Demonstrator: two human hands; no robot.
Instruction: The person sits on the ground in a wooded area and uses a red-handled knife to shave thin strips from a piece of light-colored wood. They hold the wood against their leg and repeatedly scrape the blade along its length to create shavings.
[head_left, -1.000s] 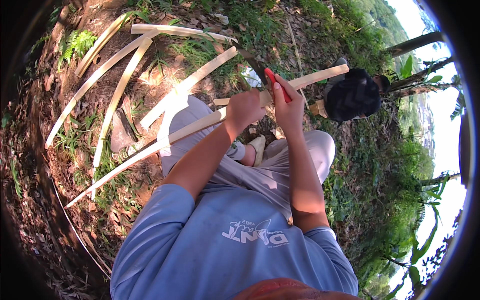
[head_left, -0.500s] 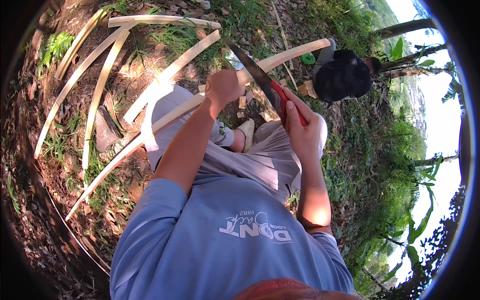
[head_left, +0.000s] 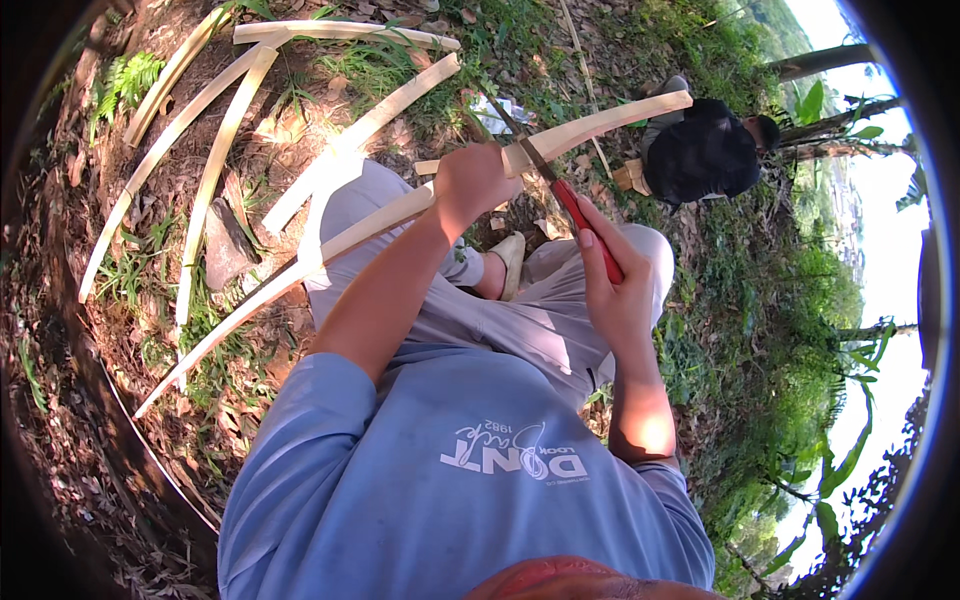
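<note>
A long, pale wooden strip (head_left: pixel 610 122) runs slantwise across my lap, from the ground at lower left to the upper right. My left hand (head_left: pixel 474 186) is closed around it near its middle. In my right hand (head_left: pixel 618 295) is a handsaw (head_left: pixel 572 208), gripped by its red handle. The saw's dark blade lies across the strip just right of my left fist, seen nearly edge-on and pointing up and left. Whether its teeth have entered the wood cannot be made out.
Several similar pale strips (head_left: pixel 215 180) lie on the leafy ground at left, near a grey stone (head_left: pixel 228 245). A person in dark clothing (head_left: pixel 705 150) sits at upper right beside a wooden block (head_left: pixel 631 177). Small wood offcuts (head_left: pixel 498 222) lie near my foot.
The saw blade has turned from showing its broad side to nearly edge-on and now crosses the strip. The view has shifted slightly; my left hand keeps its hold.
</note>
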